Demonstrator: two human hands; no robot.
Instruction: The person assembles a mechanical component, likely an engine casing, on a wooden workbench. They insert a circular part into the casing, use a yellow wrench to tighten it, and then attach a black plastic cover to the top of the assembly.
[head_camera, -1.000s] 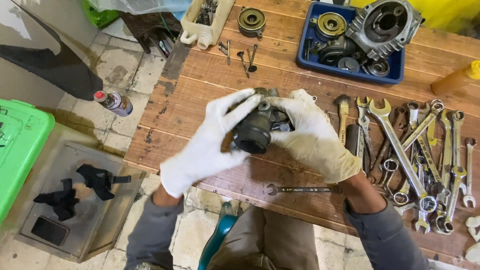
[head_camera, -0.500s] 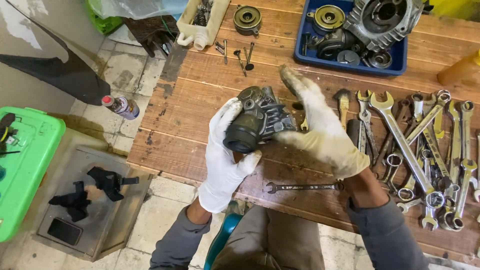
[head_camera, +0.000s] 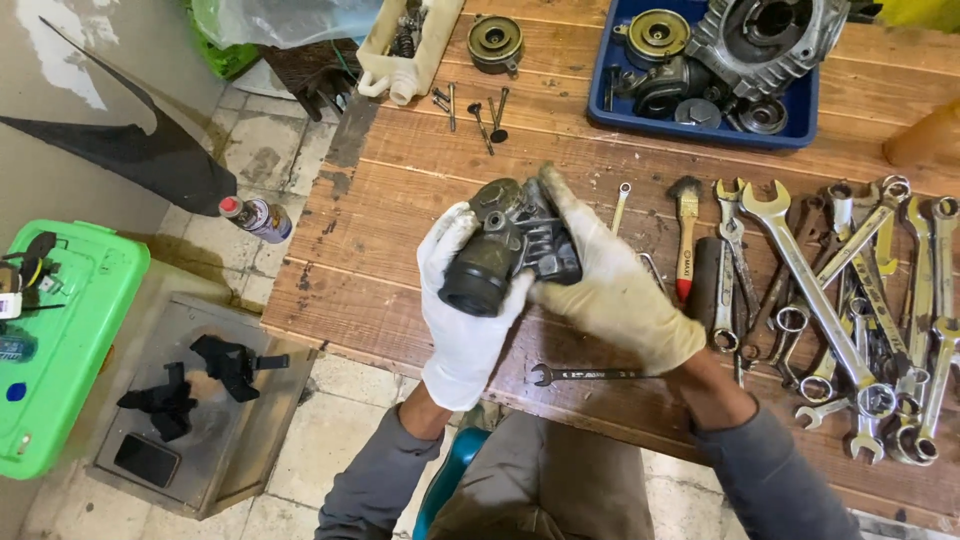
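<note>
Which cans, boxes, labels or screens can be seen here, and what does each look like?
Spray can: on the floor left of the bench, lying tilted, red cap, printed label.
Brush label: red sticker on the wooden handle, on the bench.
Phone: dark blank screen, flat on the grey tray at lower left.
Green box: far left, lidded plastic.

Dark, greasy metal engine part (head_camera: 505, 250), round opening tilted toward lower left, held at frame centre above the worktop (head_camera: 400, 200).
</note>
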